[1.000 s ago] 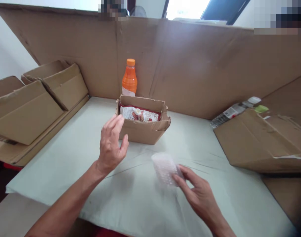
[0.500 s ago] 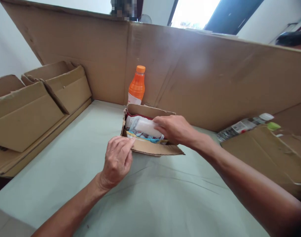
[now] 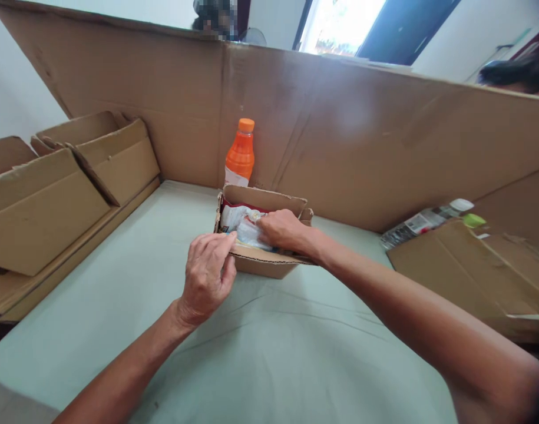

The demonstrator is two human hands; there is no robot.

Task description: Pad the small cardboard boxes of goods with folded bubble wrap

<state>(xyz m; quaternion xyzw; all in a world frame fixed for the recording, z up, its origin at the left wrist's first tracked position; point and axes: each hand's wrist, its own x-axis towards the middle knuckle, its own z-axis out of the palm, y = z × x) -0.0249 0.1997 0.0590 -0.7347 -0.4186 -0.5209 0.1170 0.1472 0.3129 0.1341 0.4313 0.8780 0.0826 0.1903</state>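
Observation:
A small open cardboard box (image 3: pixel 263 270) stands in the middle of the green-covered table, with plastic packets (image 3: pixel 242 221) inside it, mostly white with some print. My left hand (image 3: pixel 210 265) is closed on the front flap at the box's left corner, thumb below and fingers over the edge. Down in the box is my right hand (image 3: pixel 287 229), its fingers curled against the white packets. The fingertips are hidden, so what they hold cannot be made out. Just behind the box an orange bottle (image 3: pixel 240 154) stands upright, its base out of sight.
Two open cardboard boxes (image 3: pixel 86 194) sit at the left. At the right, a clear bottle (image 3: pixel 423 224) and a green cap (image 3: pixel 473 221) show at a larger carton (image 3: pixel 455 265). A tall cardboard panel (image 3: pixel 361 135) closes off the back; heads of people show beyond it.
My right hand has moved left and deeper into the box. The whitish block under its fingers no longer shows. The front flap is tilted up more, with my left hand still on it.

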